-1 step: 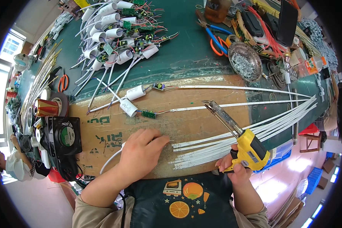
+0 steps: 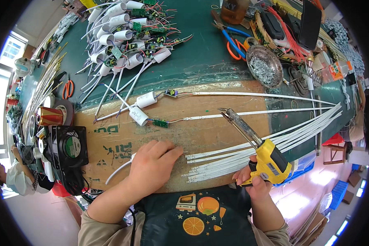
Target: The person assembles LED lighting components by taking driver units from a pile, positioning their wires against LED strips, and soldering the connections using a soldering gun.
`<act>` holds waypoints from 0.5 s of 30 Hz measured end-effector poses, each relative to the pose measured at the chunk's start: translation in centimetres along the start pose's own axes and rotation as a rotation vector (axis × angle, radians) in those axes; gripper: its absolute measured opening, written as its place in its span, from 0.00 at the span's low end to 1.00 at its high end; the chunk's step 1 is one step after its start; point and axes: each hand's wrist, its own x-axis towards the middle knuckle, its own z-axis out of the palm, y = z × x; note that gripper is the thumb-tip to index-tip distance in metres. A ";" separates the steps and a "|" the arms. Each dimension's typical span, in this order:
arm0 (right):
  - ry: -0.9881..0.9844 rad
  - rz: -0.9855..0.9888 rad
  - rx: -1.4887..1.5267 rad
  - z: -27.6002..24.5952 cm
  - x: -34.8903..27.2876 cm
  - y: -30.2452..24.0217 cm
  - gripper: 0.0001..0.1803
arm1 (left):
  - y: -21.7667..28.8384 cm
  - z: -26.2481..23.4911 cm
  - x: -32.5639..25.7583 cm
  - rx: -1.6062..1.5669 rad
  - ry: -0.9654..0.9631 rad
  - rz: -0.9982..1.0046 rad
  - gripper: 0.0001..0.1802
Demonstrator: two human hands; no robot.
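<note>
My left hand is closed, fingers pinched together, over the cardboard. A white cable comes out from behind it on the left, and a thin wire tip shows by the fingertips; the rest of the held piece is hidden. In my right hand is a yellow and black soldering gun, its metal tip pointing up and left. Below that tip lies a bundle of white LED strips, ends close to my left fingertips. Farther up, two strips join green circuit boards beside white tubes.
A pile of wired white tubes lies at the back left. A black fan stands left of the cardboard. Back right are blue-handled pliers, a metal dish and a bottle. A person is at the far left.
The free end of the white cable behind my left hand has shifted slightly left. Both hands and the soldering gun stay nearly where they were.
</note>
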 end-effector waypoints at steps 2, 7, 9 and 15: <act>-0.002 -0.002 -0.003 0.1 0.0 -0.1 0.36 | 0.2 0.2 -0.6 0.046 -0.022 0.030 0.16; 0.006 -0.026 -0.089 0.0 -0.6 0.3 0.35 | 0.5 0.3 -1.1 0.056 -0.036 0.057 0.19; -0.004 0.073 -0.089 0.7 -1.4 -0.1 0.35 | 0.7 0.3 -1.3 0.053 -0.040 0.063 0.19; -0.109 0.199 -0.142 1.6 -4.1 0.4 0.23 | 0.9 0.7 -1.9 0.054 -0.041 0.057 0.19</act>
